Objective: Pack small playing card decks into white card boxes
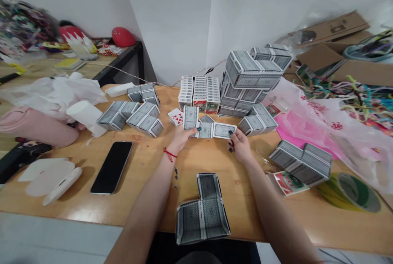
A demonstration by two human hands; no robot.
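Observation:
My left hand (181,136) is closed on an upright grey-backed playing card (190,116), with its thumb lying across the lower edge. My right hand (240,145) pinches the right end of a sideways playing card (223,130), also back side up. Between the two lies another grey-backed card (205,131), touching or nearly touching both. Just left of the upright card, some face-up cards (176,116) with red hearts rest on the table. Close to my body stands an L-shaped block (202,219) folded from cards.
Behind my hands stand rows of card boxes (199,92) and a tall stack of card blocks (245,80). More card blocks (144,118) sit at left and right. A phone (112,168), a white paper roll (86,116), yellow-green tape (350,192) and plastic bags (331,116) lie around.

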